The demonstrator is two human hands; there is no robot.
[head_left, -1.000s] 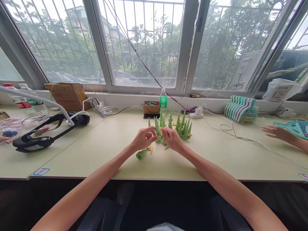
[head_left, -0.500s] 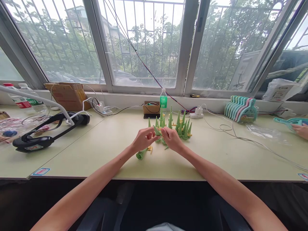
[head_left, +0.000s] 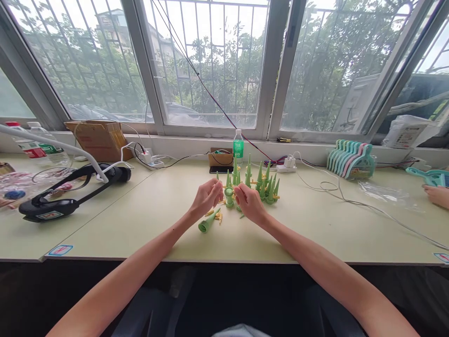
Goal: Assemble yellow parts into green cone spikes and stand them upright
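My left hand (head_left: pixel 209 193) is closed, thumb and fingers pinched together; what it grips, if anything, is hidden. Just across from it, my right hand (head_left: pixel 248 199) is also closed with curled fingers, its contents hidden from view. In the gap between them shows a green plastic piece with a round rim (head_left: pixel 228 193); whether either hand touches it I cannot tell. Behind stand several green plastic spikes (head_left: pixel 269 189) fitted with yellow valves. A loose green cone (head_left: pixel 206 224) lies below my left hand, beside a small yellow valve (head_left: pixel 220 217).
A green-labelled bottle (head_left: pixel 238 146), a phone (head_left: pixel 220 169) and a power strip (head_left: pixel 286 164) stand along the back. To the left lies a black headset (head_left: pixel 70 192). Pastel hangers (head_left: pixel 351 159) are at the right, near another person's hand (head_left: pixel 438 195).
The green spike seen tilted at my left fingers is no longer visible there. My left hand has drawn slightly up and left, its fingers closing. The other person's hand has shifted slightly.
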